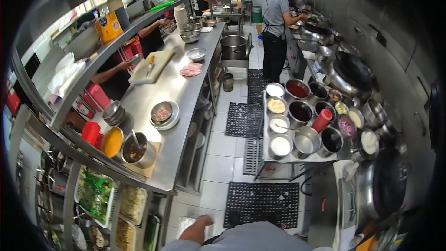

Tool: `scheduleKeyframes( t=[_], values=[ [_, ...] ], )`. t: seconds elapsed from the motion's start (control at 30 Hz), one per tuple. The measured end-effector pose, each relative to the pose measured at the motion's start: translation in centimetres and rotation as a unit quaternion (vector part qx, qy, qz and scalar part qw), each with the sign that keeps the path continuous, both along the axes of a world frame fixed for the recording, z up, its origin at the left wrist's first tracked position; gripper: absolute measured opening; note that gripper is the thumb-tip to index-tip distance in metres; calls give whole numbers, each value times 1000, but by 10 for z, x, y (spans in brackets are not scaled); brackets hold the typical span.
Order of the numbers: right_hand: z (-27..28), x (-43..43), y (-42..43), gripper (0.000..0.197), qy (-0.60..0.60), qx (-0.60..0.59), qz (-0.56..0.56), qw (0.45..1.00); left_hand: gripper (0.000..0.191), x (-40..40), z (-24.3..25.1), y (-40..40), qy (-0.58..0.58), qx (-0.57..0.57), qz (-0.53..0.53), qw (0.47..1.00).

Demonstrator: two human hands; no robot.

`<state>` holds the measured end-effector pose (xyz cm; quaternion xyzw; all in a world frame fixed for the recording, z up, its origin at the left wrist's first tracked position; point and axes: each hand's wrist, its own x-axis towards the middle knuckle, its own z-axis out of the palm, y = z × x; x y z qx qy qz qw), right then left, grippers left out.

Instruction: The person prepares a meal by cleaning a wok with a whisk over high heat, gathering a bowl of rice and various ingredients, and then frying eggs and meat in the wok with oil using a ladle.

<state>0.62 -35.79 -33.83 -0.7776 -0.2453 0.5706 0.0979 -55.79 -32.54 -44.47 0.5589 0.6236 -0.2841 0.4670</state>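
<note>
My left hand (205,221) hangs low at the bottom of the view, over the tiled floor beside my grey shirt (251,238). Its fingers are foreshortened, so whether they are closed or hold anything is unclear. A whitish, shiny object (185,226) shows just beside my left wrist; I cannot tell whether they touch. My right hand is out of view. A black perforated rubber mat (261,200) lies at my feet. Ahead to the right, a cart (296,158) bears metal pots of sauces and powders, with a red squeeze bottle (321,120) among them.
On the left runs a steel counter (167,92) with a cutting board (161,63), raw meat (191,69) and sauce pots (137,151). Woks (352,71) line the right wall. A co-worker (276,17) stands at the stoves; a large stockpot (233,46) borders the aisle.
</note>
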Motion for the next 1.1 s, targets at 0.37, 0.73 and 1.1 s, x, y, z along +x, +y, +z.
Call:
scheduleKeyframes(
  t=[0.37, 0.73, 1.1],
  values=[
    [-18, 59, 70, 17, 7, 8, 20, 1000, 46, 49, 22, 48, -13, 175, 109, 978],
    [-80, 48, 161, 15, 91, -8, 31, 995, 38, 168, 171, 58, -164, 266, 265, 912],
    [-105, 71, 151, 14, 45, 44, 176, 982, 42, 86, 28, -70, -38, 9, 42, 998]
  ],
)
